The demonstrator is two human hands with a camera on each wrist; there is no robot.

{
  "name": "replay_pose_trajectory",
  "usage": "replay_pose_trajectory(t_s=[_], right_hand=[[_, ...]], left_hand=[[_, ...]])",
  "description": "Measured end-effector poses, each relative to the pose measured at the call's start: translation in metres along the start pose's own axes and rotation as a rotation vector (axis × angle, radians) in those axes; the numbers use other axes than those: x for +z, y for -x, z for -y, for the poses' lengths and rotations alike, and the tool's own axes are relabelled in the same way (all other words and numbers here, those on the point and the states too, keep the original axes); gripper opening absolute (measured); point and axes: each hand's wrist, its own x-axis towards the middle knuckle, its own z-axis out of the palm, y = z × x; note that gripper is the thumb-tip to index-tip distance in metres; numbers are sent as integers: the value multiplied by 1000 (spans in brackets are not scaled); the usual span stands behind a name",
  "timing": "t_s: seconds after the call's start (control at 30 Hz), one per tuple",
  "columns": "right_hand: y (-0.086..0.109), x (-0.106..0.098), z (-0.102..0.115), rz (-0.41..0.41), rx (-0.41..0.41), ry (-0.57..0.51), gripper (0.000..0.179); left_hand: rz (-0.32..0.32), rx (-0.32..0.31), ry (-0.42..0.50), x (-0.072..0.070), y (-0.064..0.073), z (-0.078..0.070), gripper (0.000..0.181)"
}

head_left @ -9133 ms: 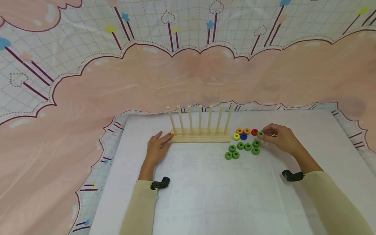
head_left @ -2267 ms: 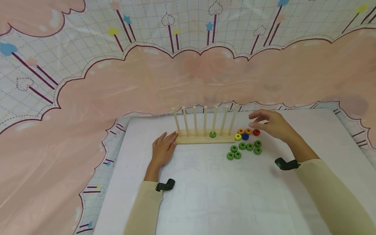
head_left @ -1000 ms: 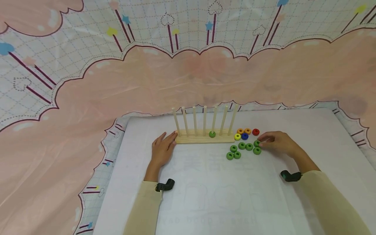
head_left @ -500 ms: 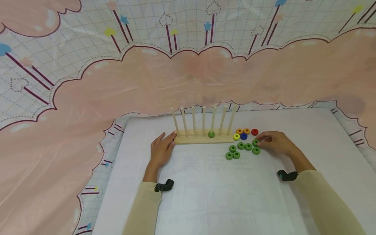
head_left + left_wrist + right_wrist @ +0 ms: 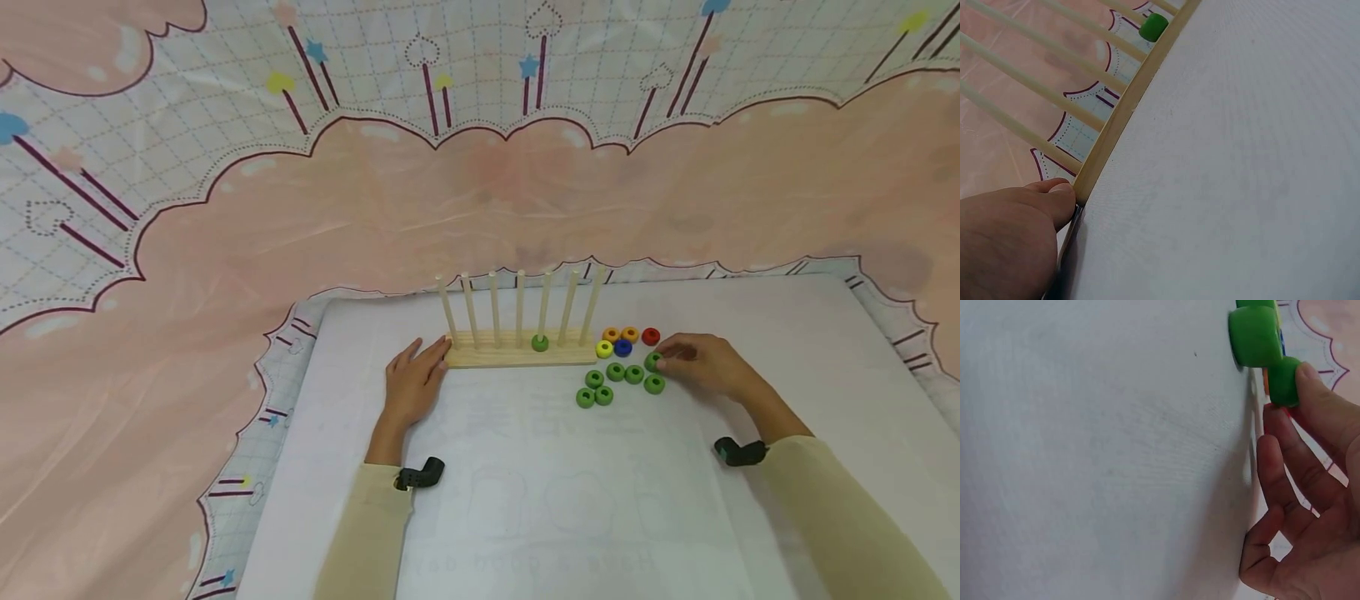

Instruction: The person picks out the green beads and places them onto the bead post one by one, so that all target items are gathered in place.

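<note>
My right hand (image 5: 701, 364) pinches a green bead (image 5: 1284, 382) between thumb and fingertips, at the right side of the bead group. Close beside that bead lies another green bead (image 5: 654, 383). A wooden peg stand (image 5: 517, 357) with several upright pegs stands at the back of the table. One green bead (image 5: 540, 343) sits at the foot of its third peg from the right. My left hand (image 5: 412, 385) lies at the stand's left end, its fingertips touching the base (image 5: 1100, 150); the far fingers are hidden in the left wrist view.
Several loose green beads (image 5: 615, 372) lie right of the stand. Behind them are two orange beads (image 5: 630, 335), a yellow bead (image 5: 603, 349), a blue bead (image 5: 622, 348) and a red bead (image 5: 650, 337). A white sheet (image 5: 525, 500) covers the table; a patterned cloth (image 5: 480, 200) hangs behind.
Earlier the right hand held a green bead near the red one; a green bead now sits on a peg. The right hand has since come down to another green bead and raised it slightly.
</note>
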Motion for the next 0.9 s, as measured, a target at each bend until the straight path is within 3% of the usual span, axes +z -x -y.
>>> replay_pose_trajectory(t_s=[0.2,0.43,0.9], right_hand=[[4,-8,1,-13,19,-54,41],[7,-16,7,-65,-47,-72,45],[11,-38,55,-157,-167,-31,38]], left_hand=[[3,-1,2,0,0,-1,46],[0,-5,2,0,0,-1,45],[-4,-3,3,-1,1,-2,45]])
